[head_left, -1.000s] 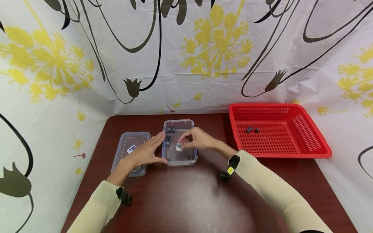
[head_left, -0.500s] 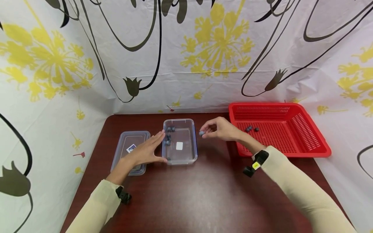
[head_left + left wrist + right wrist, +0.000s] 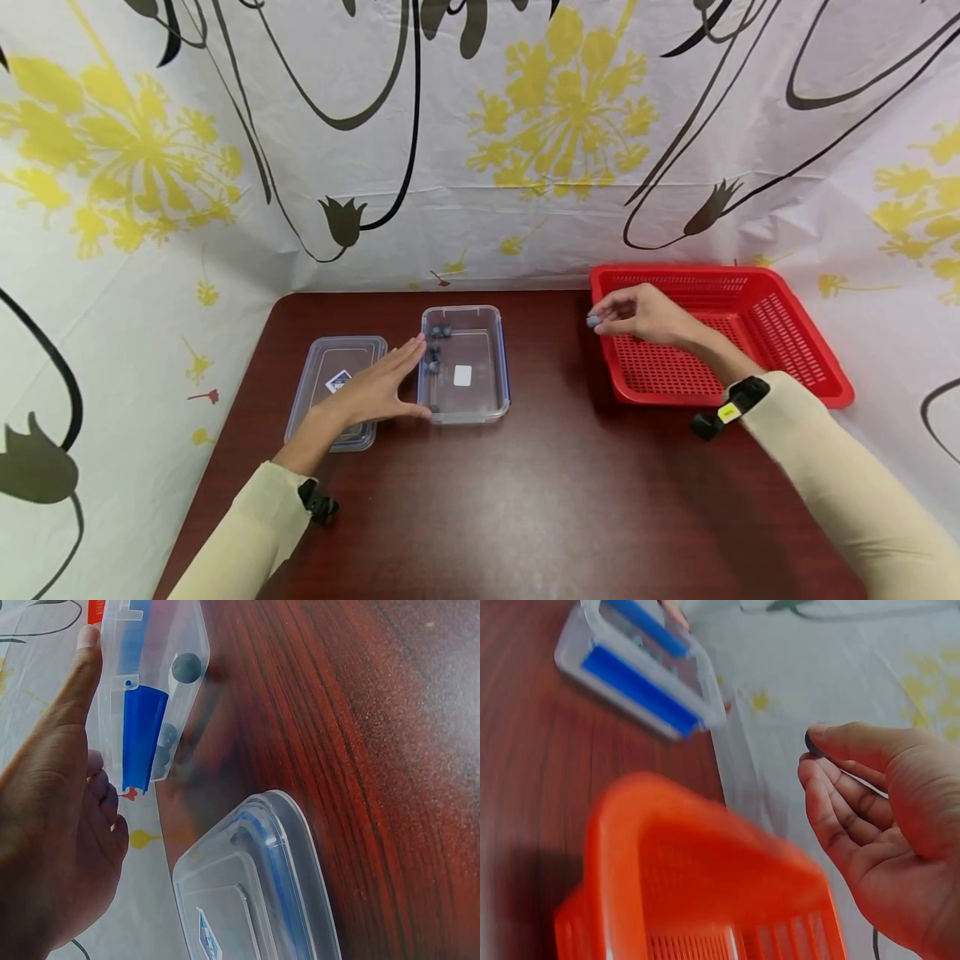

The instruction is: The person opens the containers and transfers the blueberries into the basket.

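Note:
My right hand (image 3: 648, 317) pinches a blueberry (image 3: 593, 321) between thumb and fingertips, over the left rim of the red basket (image 3: 806, 333). The right wrist view shows the dark blueberry (image 3: 814, 742) at the tip of my thumb. My left hand (image 3: 375, 392) rests against the left side of a clear plastic container (image 3: 480, 396), its fingers straight along the wall and the thumb at the front corner. Inside that container, several blueberries (image 3: 434, 367) lie along its left side. Berries in the basket are hidden behind my right hand.
The container's clear lid (image 3: 322, 362) lies on the table left of it, partly under my left forearm. A dark red wooden table (image 3: 480, 500) spreads in front. A flower-patterned white cloth (image 3: 420, 242) hangs behind and at both sides.
My right hand has moved right, from inside the clear container to over the basket's left rim, carrying the blueberry with it. My left hand has stayed at the container.

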A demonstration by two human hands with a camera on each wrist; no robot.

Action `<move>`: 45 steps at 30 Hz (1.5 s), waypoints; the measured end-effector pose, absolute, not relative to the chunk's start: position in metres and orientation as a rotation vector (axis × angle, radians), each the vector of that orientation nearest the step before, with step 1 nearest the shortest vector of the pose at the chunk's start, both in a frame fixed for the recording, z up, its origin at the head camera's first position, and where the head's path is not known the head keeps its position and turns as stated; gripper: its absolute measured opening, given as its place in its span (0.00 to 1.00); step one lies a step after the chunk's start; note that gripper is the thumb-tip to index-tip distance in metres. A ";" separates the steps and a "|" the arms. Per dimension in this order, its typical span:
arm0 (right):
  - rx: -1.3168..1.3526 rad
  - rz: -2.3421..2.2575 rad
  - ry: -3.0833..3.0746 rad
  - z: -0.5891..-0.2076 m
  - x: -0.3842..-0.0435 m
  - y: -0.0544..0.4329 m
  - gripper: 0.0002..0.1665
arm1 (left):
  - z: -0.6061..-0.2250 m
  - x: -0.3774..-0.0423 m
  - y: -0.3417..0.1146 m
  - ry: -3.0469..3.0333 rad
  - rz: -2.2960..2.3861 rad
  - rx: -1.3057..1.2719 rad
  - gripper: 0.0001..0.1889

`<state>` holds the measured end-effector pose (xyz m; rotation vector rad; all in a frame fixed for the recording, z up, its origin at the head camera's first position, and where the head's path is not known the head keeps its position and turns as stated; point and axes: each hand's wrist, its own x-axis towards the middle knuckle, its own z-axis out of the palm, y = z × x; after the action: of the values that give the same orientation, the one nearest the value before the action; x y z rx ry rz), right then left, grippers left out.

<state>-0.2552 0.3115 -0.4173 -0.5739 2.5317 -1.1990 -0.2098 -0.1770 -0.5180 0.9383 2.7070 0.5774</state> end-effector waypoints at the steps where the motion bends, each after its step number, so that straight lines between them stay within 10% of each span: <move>1: -0.553 -1.189 2.535 -0.418 -0.257 0.319 0.13 | -0.518 -0.210 -0.177 2.706 0.580 0.939 0.66; 21: -0.311 -0.951 2.503 -0.461 -0.290 0.416 0.16 | -0.515 -0.208 -0.178 2.702 0.605 0.924 0.66; 45: -0.347 -0.786 2.440 -0.492 -0.297 0.420 0.11 | -0.514 -0.208 -0.178 2.709 0.577 0.947 0.66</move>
<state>-0.2967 0.4202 -0.4925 -0.3473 2.4398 -0.7861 -0.2078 -0.1777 -0.5143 0.9471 2.7087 0.5769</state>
